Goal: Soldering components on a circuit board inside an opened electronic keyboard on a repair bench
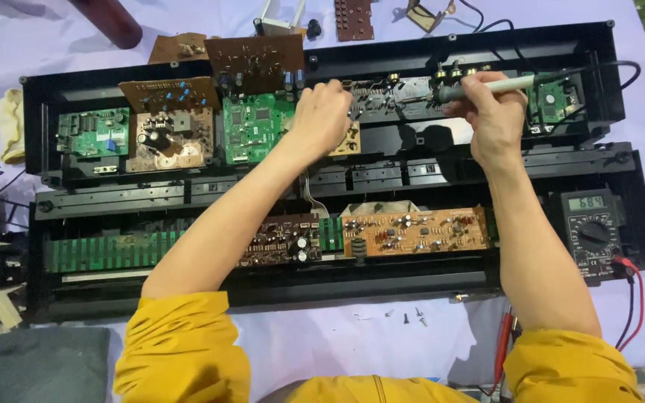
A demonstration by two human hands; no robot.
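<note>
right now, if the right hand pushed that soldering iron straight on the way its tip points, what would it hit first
The right hand holds the soldering iron pointing left along the case's upper section. Its tip already sits at the grey board with the jacks; further along it would likely meet the left hand, though depth is unclear.

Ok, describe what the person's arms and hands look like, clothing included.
Both arms wear bright yellow sleeves, the left sleeve and right sleeve pushed up to about the elbows, leaving the forearms bare. The left hand and right hand are bare: no gloves, rings or watch visible.
</note>
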